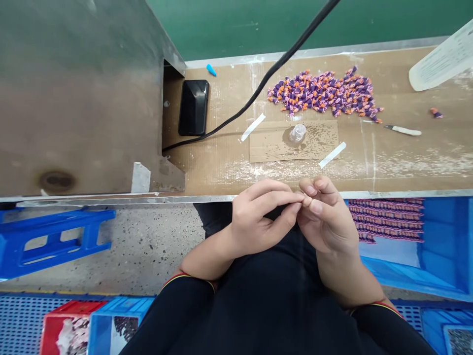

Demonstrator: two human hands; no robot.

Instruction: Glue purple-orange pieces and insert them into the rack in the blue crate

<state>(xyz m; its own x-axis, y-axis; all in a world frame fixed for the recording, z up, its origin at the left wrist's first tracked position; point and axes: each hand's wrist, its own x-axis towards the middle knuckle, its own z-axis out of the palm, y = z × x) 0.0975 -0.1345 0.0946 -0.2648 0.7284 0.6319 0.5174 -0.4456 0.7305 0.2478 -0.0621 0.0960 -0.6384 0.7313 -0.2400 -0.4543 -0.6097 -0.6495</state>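
My left hand [264, 214] and my right hand [327, 214] meet fingertip to fingertip just in front of the table's near edge. The fingers of each are pinched together; whatever lies between them is hidden or too small to name. Beyond them, a small clear cup [297, 133] rests on a wet-spotted cardboard piece [269, 145]. Farther back lies a pile of small purple and orange pieces [325, 92]. A knife with a white handle [406, 130] is to the right of the cardboard.
A black phone [193, 107] lies beside a large metal box [92, 98] at left. A black cable [266, 79] crosses above the table. At right are a translucent bottle [439, 61] and, below, a blue bin [439, 246] with rows of pieces. A blue stool [55, 241] stands lower left.
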